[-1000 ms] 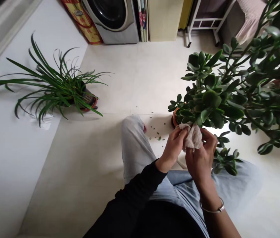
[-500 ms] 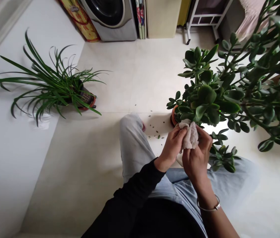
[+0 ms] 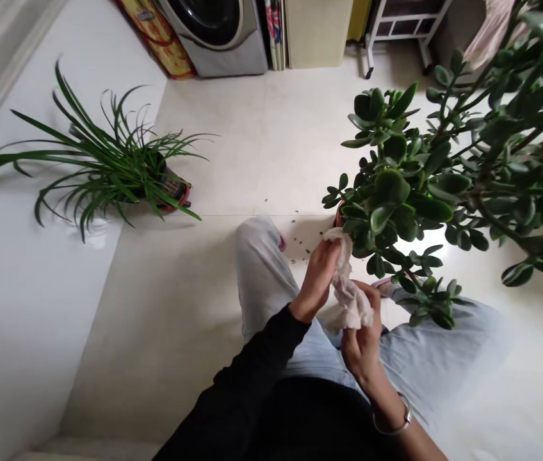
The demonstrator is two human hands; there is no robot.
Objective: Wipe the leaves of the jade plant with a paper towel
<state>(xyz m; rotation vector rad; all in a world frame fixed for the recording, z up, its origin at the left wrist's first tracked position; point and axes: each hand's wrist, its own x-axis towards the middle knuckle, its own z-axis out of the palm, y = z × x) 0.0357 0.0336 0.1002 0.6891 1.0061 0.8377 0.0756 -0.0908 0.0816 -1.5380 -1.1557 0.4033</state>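
A crumpled, pale tissue (image 3: 352,306) stretches between my two hands, just left of and below the jade plant's leaves. My left hand (image 3: 318,272) is closed on its upper end, thumb and fingers pressed together. Closed on the lower end is my right hand (image 3: 364,346), nearer my lap. The jade plant (image 3: 391,192) has thick, glossy leaves and spreads over the right side. Its pot (image 3: 339,214) is mostly hidden by leaves, with only a bit of reddish rim showing.
Several small fallen leaves (image 3: 300,242) lie on the pale floor (image 3: 252,153). A long-leaved potted plant (image 3: 122,173) stands by the white wall at left. Along the back are a washing machine (image 3: 218,38), a board (image 3: 318,32) and a white wheeled rack (image 3: 396,32).
My right hand has moved down, away from the leaves, and my left hand slightly left. The tissue, bunched between both hands before, is now drawn out longer.
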